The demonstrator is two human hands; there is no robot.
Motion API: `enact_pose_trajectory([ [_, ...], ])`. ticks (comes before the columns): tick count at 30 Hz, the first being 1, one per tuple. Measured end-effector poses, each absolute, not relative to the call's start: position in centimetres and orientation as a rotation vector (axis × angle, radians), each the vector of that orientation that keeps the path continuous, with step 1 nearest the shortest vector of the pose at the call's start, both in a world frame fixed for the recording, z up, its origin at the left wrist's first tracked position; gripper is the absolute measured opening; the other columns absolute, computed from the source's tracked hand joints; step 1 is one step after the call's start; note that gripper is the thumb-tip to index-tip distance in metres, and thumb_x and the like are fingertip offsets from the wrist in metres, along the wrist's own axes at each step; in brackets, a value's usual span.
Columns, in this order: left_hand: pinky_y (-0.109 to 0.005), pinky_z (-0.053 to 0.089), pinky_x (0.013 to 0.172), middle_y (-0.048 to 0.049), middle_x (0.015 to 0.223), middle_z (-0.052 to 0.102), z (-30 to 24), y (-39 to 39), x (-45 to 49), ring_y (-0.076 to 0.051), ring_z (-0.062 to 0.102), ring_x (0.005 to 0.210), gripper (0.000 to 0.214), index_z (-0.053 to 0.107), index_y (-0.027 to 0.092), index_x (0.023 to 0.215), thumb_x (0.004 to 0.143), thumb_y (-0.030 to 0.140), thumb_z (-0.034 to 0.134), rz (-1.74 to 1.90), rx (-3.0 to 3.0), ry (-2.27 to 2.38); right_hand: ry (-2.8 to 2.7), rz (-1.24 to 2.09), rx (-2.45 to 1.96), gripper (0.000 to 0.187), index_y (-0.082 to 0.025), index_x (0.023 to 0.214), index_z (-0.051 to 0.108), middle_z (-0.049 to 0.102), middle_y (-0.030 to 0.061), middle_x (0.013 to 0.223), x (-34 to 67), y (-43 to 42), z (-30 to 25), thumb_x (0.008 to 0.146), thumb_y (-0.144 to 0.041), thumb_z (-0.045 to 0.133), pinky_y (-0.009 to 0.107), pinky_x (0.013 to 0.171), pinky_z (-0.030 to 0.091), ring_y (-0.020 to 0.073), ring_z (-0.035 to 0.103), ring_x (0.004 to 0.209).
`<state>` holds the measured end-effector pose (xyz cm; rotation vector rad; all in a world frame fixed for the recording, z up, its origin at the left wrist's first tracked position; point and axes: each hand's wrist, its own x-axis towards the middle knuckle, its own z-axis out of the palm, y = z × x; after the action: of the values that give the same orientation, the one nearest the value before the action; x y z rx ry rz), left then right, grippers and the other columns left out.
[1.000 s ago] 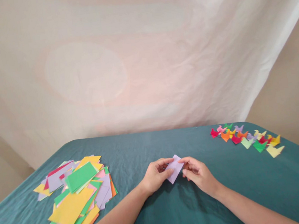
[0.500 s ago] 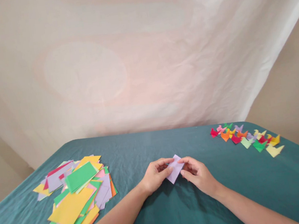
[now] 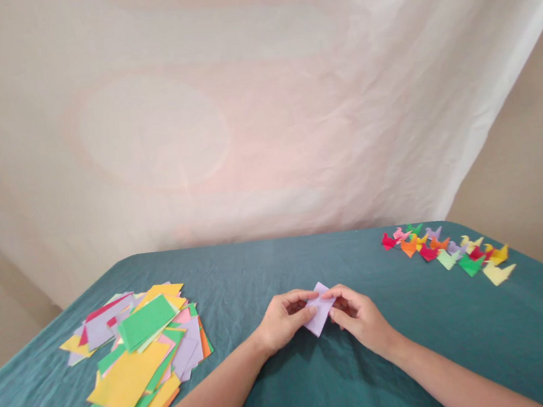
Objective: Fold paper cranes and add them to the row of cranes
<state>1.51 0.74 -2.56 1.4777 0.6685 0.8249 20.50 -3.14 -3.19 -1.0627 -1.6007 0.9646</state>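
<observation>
A small folded piece of lilac origami paper point(image 3: 319, 315) is held between my two hands near the middle of the table, its long corners pointing away from me and toward me. My left hand point(image 3: 285, 321) pinches its left side, thumb on top and fingers curled behind. On the opposite side, my right hand point(image 3: 361, 317) grips the right edge with thumb and forefinger. The fingertips of both hands come close together over the upper part of the paper. Parts of its edges are hidden under the fingers.
On the left lies a loose pile of coloured paper sheets point(image 3: 132, 378) in yellow, green, lilac, pink and orange. At the back right stand rows of several small folded paper birds point(image 3: 471, 264). A dark green cloth point(image 3: 241, 272) covers the table; a pale curtain point(image 3: 261, 131) hangs behind it.
The lilac paper has shifted very slightly toward me and tilted a little. My right fingertips have moved a bit further over its upper edge. The pile and the birds stay put.
</observation>
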Motion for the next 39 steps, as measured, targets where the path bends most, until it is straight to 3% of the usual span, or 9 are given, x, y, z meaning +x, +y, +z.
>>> enact_pose_trajectory([
  [4,-0.029,0.044,0.074,-0.0073,0.094,0.066,-2.6,0.7,1.6,-0.018,0.061,0.081,0.039,0.063,0.016,0.105,0.074,0.040,0.067,0.818,1.460,0.654,-1.610,0.890,-1.050,0.019,-0.020,0.096,0.061,0.055,0.0035,0.090,20.5,-3.1,-3.0,0.081,-0.028,0.052,0.023,0.053,0.044,0.0121,0.051,0.063],
  [9,-0.027,0.045,0.069,-0.0066,0.087,0.066,-2.8,0.8,1.7,-0.017,0.060,0.075,0.040,0.064,0.014,0.100,0.071,0.041,0.069,0.828,1.471,0.714,-1.611,0.853,-1.063,0.020,-0.020,0.095,0.063,0.056,0.0042,0.091,20.6,-3.2,-3.0,0.083,-0.031,0.051,0.024,0.052,0.044,0.0121,0.052,0.062],
  [14,-0.027,0.046,0.072,-0.0080,0.100,0.063,-2.6,0.8,1.7,-0.017,0.059,0.082,0.035,0.066,0.015,0.097,0.071,0.038,0.070,0.884,1.523,0.692,-1.622,0.859,-1.067,0.019,-0.021,0.094,0.063,0.057,0.0044,0.092,20.6,-3.3,-2.9,0.083,-0.030,0.051,0.024,0.053,0.045,0.0126,0.053,0.063],
  [26,-0.024,0.044,0.061,-0.0053,0.083,0.066,-2.9,1.0,1.6,-0.014,0.058,0.066,0.041,0.065,0.015,0.099,0.066,0.038,0.073,0.860,1.472,0.787,-1.648,0.809,-1.084,0.019,-0.021,0.093,0.063,0.057,0.0039,0.091,20.4,-3.4,-3.0,0.082,-0.029,0.051,0.023,0.053,0.044,0.0120,0.052,0.062],
  [39,-0.025,0.045,0.068,-0.0062,0.088,0.063,-2.9,0.8,1.6,-0.016,0.059,0.076,0.024,0.070,0.014,0.085,0.073,0.035,0.069,0.941,1.624,0.740,-1.689,0.810,-1.087,0.019,-0.020,0.088,0.065,0.061,0.0018,0.078,20.2,-4.0,-2.0,0.086,-0.031,0.049,0.024,0.056,0.041,0.0130,0.053,0.062],
])
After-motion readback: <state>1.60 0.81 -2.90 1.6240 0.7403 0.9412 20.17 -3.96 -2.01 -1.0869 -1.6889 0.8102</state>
